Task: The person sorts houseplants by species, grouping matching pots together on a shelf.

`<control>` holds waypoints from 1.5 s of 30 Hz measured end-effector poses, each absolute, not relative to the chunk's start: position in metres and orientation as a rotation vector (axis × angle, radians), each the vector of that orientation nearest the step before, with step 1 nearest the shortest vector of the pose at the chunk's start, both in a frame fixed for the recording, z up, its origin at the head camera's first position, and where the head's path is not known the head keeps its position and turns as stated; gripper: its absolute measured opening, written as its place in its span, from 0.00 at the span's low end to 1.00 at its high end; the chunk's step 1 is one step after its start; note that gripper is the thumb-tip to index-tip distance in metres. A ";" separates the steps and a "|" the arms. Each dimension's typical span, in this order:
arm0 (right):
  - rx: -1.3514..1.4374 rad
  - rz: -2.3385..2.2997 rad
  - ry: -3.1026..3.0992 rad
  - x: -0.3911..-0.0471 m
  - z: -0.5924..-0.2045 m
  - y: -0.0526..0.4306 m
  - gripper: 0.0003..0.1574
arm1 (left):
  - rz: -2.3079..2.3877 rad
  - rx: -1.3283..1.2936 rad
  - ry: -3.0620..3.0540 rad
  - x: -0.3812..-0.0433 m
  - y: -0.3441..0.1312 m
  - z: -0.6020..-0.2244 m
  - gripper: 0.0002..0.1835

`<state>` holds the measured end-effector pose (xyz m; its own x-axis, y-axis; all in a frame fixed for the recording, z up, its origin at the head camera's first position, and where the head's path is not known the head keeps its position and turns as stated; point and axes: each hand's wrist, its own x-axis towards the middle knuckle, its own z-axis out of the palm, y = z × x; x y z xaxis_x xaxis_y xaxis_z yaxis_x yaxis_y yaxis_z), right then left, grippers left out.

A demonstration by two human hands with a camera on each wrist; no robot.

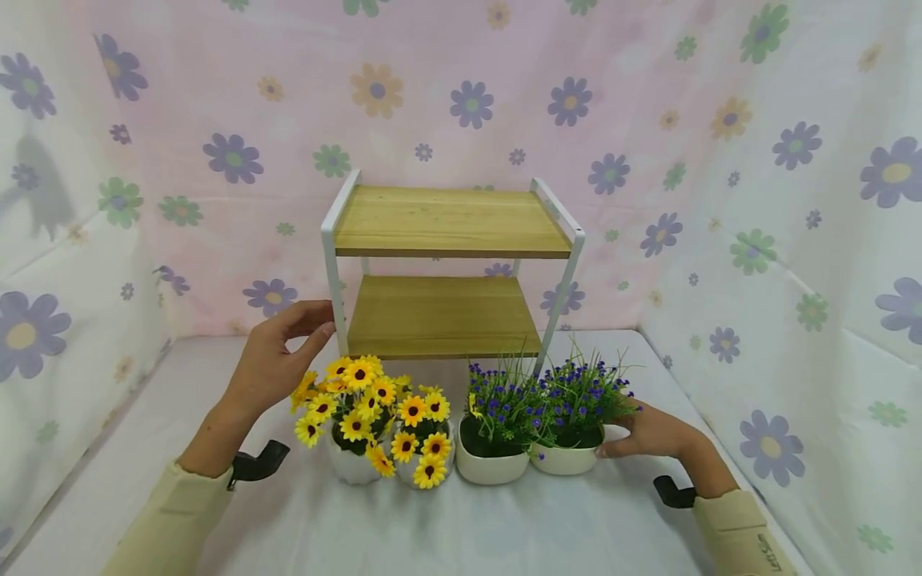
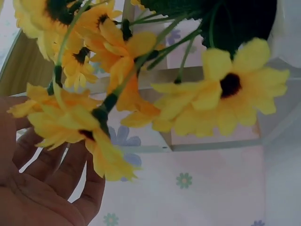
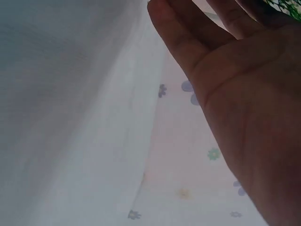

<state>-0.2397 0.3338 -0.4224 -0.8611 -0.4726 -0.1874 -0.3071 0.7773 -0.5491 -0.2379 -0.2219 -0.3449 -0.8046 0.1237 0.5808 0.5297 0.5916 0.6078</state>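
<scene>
My left hand (image 1: 277, 352) is beside the left post of a two-tier shelf (image 1: 454, 224) with wooden boards and a white frame. Its fingers are loosely bent; whether the tips touch the post is unclear. In the left wrist view, yellow artificial sunflowers (image 2: 230, 87) partly cover the left hand (image 2: 51, 183). My right hand (image 1: 651, 432) holds the right end of a white oval flower pot (image 1: 569, 460) with purple flowers, thumb at its side, other fingertips hidden by the plant. In the right wrist view, the right hand (image 3: 244, 94) appears from the palm side.
Left of that pot stands a similar white oval pot (image 1: 493, 470) of purple flowers. Two white pots of sunflowers, a left pot (image 1: 353, 466) and a right pot (image 1: 442, 464), stand before the shelf on the white-covered table (image 1: 504, 536). Flower-patterned cloth (image 1: 432, 48) hangs behind.
</scene>
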 end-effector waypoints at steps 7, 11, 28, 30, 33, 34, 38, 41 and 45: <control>-0.465 -0.549 2.670 -0.239 -0.426 0.325 0.54 | -1.244 -0.598 -2.244 -0.237 -0.216 -0.343 0.17; -0.402 -0.562 2.658 -0.240 -0.427 0.321 0.55 | -1.262 -0.593 -2.233 -0.235 -0.212 -0.343 0.15; -0.498 -0.635 2.699 -0.238 -0.422 0.320 0.49 | -1.259 -0.535 -2.254 -0.234 -0.209 -0.344 0.13; -0.503 -0.656 2.709 -0.238 -0.422 0.322 0.49 | -1.257 -0.537 -2.255 -0.235 -0.209 -0.344 0.13; -0.506 -0.656 2.732 -0.238 -0.420 0.325 0.50 | -1.258 -0.545 -2.248 -0.235 -0.209 -0.344 0.14; -0.514 -0.650 2.738 -0.238 -0.419 0.326 0.50 | -1.261 -0.548 -2.246 -0.235 -0.209 -0.344 0.14; -0.531 -0.652 2.775 -0.238 -0.417 0.330 0.50 | -1.272 -0.563 -2.236 -0.235 -0.209 -0.344 0.14; -0.553 -0.715 2.793 -0.237 -0.414 0.334 0.54 | -1.276 -0.567 -2.233 -0.235 -0.209 -0.344 0.14; -0.647 -0.865 2.793 -0.236 -0.411 0.338 0.59 | -1.278 -0.569 -2.230 -0.235 -0.209 -0.344 0.14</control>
